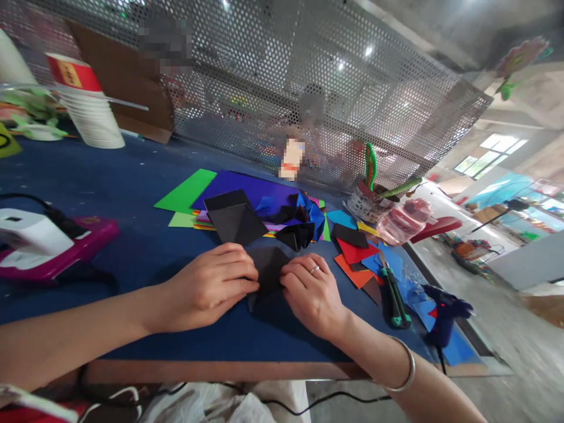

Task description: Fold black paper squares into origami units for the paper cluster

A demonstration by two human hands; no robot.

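A sheet of black paper [269, 271] with folds in it lies on the blue tabletop [176, 346] between my hands. My left hand [215, 285] grips its left edge, fingers pressed together. On the opposite edge, my right hand [311, 291], with a ring on one finger, is closed on the same paper. Just beyond is another folded black paper [240, 220]. Folded blue and black paper pieces [304, 220] rest to its right, on a stack of coloured paper [247, 191].
Paper scraps [352, 249], a green-black utility knife [394, 296] and a glue gun [445, 311] lie right. Behind them stand a pot [368, 200] and a pink container [403, 223]. A purple power strip [66, 252] and stacked paper cups [88, 106] are left; a perforated metal screen [247, 76] rises behind.
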